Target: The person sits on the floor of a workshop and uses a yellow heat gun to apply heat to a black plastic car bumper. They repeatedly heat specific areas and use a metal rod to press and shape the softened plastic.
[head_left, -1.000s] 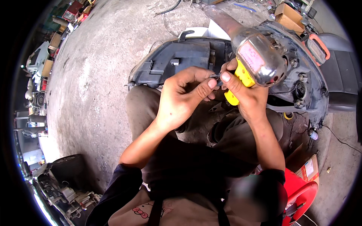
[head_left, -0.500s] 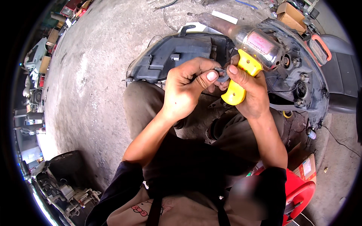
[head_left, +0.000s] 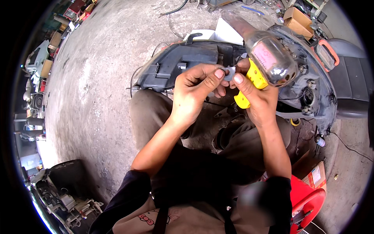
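Observation:
Between my fingertips is a small grey bracket-like piece (head_left: 229, 73), pinched by my left hand (head_left: 191, 91) and touched by the thumb of my right hand (head_left: 261, 101). My right hand also grips the yellow handle (head_left: 256, 74) of a hot-air tool with a shiny metal body (head_left: 272, 58) and a long rusty-brown nozzle angled away to the upper left. Just beyond my hands lies a black car headlamp housing (head_left: 163, 76); another black housing with round fittings (head_left: 317, 99) is at the right. My bent legs are beneath my forearms.
A padded dark seat (head_left: 350, 78) and orange-framed object (head_left: 333, 50) are at the right. A cardboard box (head_left: 296, 23) sits at the back right, a red plastic stool (head_left: 307, 199) at lower right. Car parts and clutter line the left side of the concrete floor (head_left: 89, 78).
My left hand and forearm have shifted slightly right and upward toward my right hand. The small grey piece shows more between my fingertips. The tool's body has moved slightly.

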